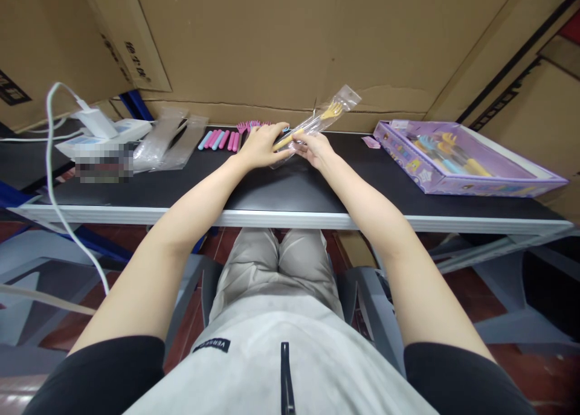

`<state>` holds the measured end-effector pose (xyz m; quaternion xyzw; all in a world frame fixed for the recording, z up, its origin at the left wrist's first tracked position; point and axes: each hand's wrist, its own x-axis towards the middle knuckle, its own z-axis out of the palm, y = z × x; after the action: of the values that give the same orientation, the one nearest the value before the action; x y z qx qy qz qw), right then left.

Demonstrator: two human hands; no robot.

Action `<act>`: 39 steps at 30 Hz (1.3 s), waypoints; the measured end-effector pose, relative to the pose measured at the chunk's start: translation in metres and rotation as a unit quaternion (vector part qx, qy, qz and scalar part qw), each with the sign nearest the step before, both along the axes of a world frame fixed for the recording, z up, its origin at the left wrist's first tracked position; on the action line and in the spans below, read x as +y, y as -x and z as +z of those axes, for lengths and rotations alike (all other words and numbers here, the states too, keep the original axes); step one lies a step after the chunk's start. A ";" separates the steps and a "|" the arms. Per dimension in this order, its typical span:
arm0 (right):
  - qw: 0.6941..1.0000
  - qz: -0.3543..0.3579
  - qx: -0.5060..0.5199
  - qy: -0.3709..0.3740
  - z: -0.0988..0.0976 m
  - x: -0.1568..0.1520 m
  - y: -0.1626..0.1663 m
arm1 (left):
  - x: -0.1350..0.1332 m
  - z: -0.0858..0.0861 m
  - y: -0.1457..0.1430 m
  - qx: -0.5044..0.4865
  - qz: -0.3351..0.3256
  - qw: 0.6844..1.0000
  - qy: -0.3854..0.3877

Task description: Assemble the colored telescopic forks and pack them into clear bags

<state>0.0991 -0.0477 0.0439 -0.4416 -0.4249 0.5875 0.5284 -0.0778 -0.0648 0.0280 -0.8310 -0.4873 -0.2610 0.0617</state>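
My left hand [260,146] and my right hand [316,149] meet over the black tabletop [290,188]. Both pinch a clear plastic sleeve [338,104] with a yellow fork-shaped toy [328,112] inside it. The sleeve slants up and to the right, its open end near my fingers. My left hand grips the yellow handle end, and my right hand holds the sleeve's edge. Just behind my left hand lie several pink and blue toy utensils [222,139] in a row.
A purple toy box [457,158] with coloured utensils sits at the right. A pile of clear sleeves [167,138] lies at the left, beside a white device [106,134] with a charger and a cable [52,179]. Cardboard boxes [290,40] wall the back.
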 end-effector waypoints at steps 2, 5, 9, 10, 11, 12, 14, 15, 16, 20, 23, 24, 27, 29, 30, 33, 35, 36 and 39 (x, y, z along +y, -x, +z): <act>1.000 0.000 0.004 0.005 -0.002 -0.002 0.004 | -0.005 0.002 -0.003 0.020 0.013 1.000 0.006; 1.000 -0.001 0.008 0.009 -0.005 -0.006 0.011 | -0.007 0.002 -0.006 0.029 0.016 0.999 0.004; 1.000 -0.012 0.014 -0.003 -0.010 -0.008 0.017 | -0.001 -0.004 -0.007 0.035 0.008 0.999 -0.001; 1.000 -0.012 0.014 -0.004 -0.011 -0.007 0.017 | 0.001 -0.006 -0.006 0.037 0.004 0.999 -0.002; 1.000 -0.011 0.013 -0.004 -0.011 -0.007 0.018 | 0.003 -0.008 -0.006 0.038 0.000 0.999 -0.003; 1.000 -0.007 0.012 -0.003 -0.012 -0.007 0.018 | 0.005 -0.009 -0.005 0.040 -0.005 0.999 -0.004; 1.000 0.000 0.007 0.000 -0.012 -0.007 0.018 | 0.008 -0.011 -0.004 0.046 -0.009 0.999 -0.001; 1.000 0.004 0.005 0.001 -0.012 -0.007 0.017 | 0.010 -0.012 -0.004 0.050 -0.009 0.999 0.002; 1.000 0.006 0.003 0.002 -0.012 -0.006 0.017 | 0.011 -0.013 -0.004 0.054 -0.007 0.998 0.005; 1.000 0.010 0.001 0.005 -0.013 -0.002 0.015 | 0.015 -0.015 -0.001 0.062 -0.007 0.998 0.006; 1.000 -0.003 0.010 0.008 -0.013 0.005 0.010 | 0.016 -0.014 0.003 0.060 -0.008 0.998 0.005; 1.000 -0.012 0.015 0.009 -0.013 0.009 0.008 | 0.015 -0.013 0.004 0.060 -0.005 0.998 0.006; 0.998 -0.049 0.032 0.012 -0.012 0.018 0.001 | 0.013 -0.009 0.010 0.068 0.011 0.998 0.009; 0.997 -0.072 0.039 0.015 -0.012 0.023 -0.003 | 0.011 -0.006 0.015 0.068 0.023 0.997 0.008; 0.996 -0.080 0.040 0.015 -0.011 0.024 -0.005 | 0.011 -0.005 0.017 0.065 0.026 0.998 0.007; 0.995 -0.091 0.044 0.017 -0.010 0.025 -0.007 | 0.012 -0.002 0.024 0.050 0.026 0.998 0.001; 0.994 -0.097 0.050 0.018 -0.010 0.024 -0.007 | 0.012 0.000 0.027 0.043 0.025 0.999 -0.002; 0.994 -0.098 0.050 0.017 -0.010 0.025 -0.007 | 0.012 0.001 0.029 0.041 0.025 0.999 -0.004; 0.995 -0.087 0.044 0.005 -0.012 0.026 -0.007 | 0.009 0.004 0.030 0.036 0.024 0.999 -0.012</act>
<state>0.1060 -0.0212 0.0314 -0.4533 -0.3579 0.5602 0.5937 -0.1081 -0.0558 0.0318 -0.8269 -0.5017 -0.2352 0.0958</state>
